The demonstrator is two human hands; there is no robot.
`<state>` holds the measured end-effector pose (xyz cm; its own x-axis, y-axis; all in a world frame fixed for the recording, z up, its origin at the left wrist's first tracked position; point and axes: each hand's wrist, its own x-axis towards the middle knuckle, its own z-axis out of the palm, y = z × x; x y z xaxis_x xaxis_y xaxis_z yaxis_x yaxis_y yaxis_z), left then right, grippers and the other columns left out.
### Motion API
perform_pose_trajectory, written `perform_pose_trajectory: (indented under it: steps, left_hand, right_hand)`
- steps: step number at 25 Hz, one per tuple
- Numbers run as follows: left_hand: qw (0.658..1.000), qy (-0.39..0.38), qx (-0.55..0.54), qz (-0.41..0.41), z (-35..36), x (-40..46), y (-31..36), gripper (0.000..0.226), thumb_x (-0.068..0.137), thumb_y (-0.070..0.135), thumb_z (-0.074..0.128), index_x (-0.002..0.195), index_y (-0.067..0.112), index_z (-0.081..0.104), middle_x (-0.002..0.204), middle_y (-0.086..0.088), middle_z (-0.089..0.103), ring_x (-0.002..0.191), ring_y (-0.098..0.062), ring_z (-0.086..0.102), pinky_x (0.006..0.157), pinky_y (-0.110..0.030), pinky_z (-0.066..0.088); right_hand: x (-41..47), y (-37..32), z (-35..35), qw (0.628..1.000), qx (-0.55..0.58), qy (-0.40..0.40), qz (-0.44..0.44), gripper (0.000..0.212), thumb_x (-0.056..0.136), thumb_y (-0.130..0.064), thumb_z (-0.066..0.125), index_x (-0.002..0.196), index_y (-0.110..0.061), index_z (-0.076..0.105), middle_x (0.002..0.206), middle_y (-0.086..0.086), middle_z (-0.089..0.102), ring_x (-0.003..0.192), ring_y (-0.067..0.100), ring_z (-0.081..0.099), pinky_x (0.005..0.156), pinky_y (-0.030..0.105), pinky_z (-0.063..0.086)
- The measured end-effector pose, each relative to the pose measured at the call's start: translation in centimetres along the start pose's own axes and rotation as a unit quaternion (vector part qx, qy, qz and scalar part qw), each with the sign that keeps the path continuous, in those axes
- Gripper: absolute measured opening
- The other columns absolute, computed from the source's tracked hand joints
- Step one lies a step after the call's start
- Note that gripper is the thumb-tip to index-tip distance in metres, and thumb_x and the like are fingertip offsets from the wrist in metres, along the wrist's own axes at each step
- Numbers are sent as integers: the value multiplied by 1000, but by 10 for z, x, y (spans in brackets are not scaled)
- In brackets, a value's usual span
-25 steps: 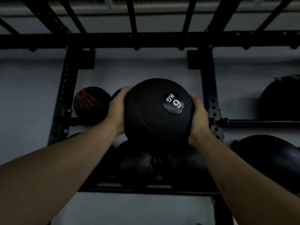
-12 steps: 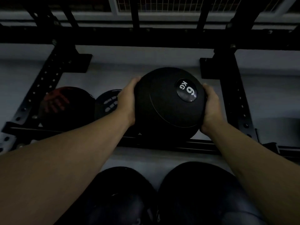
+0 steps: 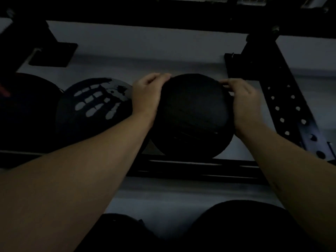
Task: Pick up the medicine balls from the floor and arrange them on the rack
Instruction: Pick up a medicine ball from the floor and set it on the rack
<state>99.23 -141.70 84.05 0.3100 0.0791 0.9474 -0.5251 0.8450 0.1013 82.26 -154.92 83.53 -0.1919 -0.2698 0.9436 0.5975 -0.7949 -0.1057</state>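
A black medicine ball [image 3: 192, 117] rests on the rail [image 3: 196, 166] of the black rack, in the upper shelf row. My left hand [image 3: 147, 93] clasps its left side and my right hand [image 3: 243, 100] its right side, fingers curled over the top. The ball's 6 KG label is out of sight. Just left of it sits a ball with a pale handprint [image 3: 94, 108], and further left a dark ball with a red mark [image 3: 23, 110].
A perforated black upright [image 3: 289, 110] stands close to the right of the held ball. Two more dark balls [image 3: 241, 226] lie on the lower shelf near the bottom edge. A crossbeam [image 3: 163, 15] runs overhead.
The ball has gone forward and down onto the rack rail beside the handprint ball. It has rolled so its 6 KG label no longer shows. My view has moved closer.
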Motion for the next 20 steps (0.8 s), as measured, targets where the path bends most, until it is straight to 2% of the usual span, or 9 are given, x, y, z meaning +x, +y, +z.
perform_pose_trajectory:
  steps: [2,4,6,8,9,11,15,18,20]
  left_hand:
    - [998,-36,51,7,7,2,-14,14,87,22,76,75,27,81,81,10,79,83,-6,73,81,-21,58]
    - [991,-67,112,-15,13,4,-24,12,94,24,71,91,21,82,95,4,79,97,-11,72,92,-25,55]
    - [980,-88,166,-56,15,4,-38,23,101,21,61,110,12,80,114,-6,77,111,-21,70,101,-28,54]
    - [970,-97,214,-66,12,1,-48,29,105,18,52,116,10,78,121,-8,75,112,-23,69,95,-25,54]
    - [968,-96,225,-62,12,0,-50,30,105,18,50,116,10,78,120,-8,75,110,-22,69,90,-23,53]
    - [969,-83,227,-60,12,1,-50,31,105,18,50,114,12,78,116,-4,75,109,-21,69,86,-20,52]
    - [969,-82,224,-58,12,-10,-45,32,105,23,50,119,15,77,121,0,75,110,-15,67,81,-12,49]
    - [958,-115,256,-63,8,-26,-45,37,106,43,43,125,24,69,115,10,68,111,-13,62,93,-26,48]
    - [950,-129,276,-71,6,-35,-42,39,107,50,35,127,29,61,111,18,61,111,-9,57,88,-24,42]
  right_hand:
    - [1,9,3,998,-32,-41,42,24,94,-35,57,87,-23,77,89,-5,74,92,18,69,81,32,54]
    - [2,20,5,984,-91,-106,114,31,99,-46,55,99,-23,75,101,-1,74,97,17,69,81,25,54]
    - [1,34,4,958,-168,-162,166,43,98,-56,52,112,-22,73,112,1,73,102,16,69,83,21,54]
    - [-1,41,3,939,-209,-206,177,65,92,-67,52,132,-19,66,129,4,69,115,21,66,105,32,50]
    - [-2,43,1,938,-212,-212,172,73,88,-72,53,137,-19,64,134,4,67,119,22,65,111,38,47]
    - [-4,43,-1,943,-202,-209,163,78,84,-75,54,139,-21,63,136,3,67,119,21,65,112,40,46]
    - [-13,42,-1,954,-177,-186,154,64,89,-69,56,130,-21,68,125,1,71,109,16,69,99,32,53]
    - [-16,41,-2,957,-170,-189,141,51,96,-64,52,126,-25,66,115,-7,67,98,3,65,80,16,48]
    - [-18,41,-4,959,-177,-183,121,45,103,-55,44,127,-23,65,112,-9,64,92,-6,57,72,4,41]
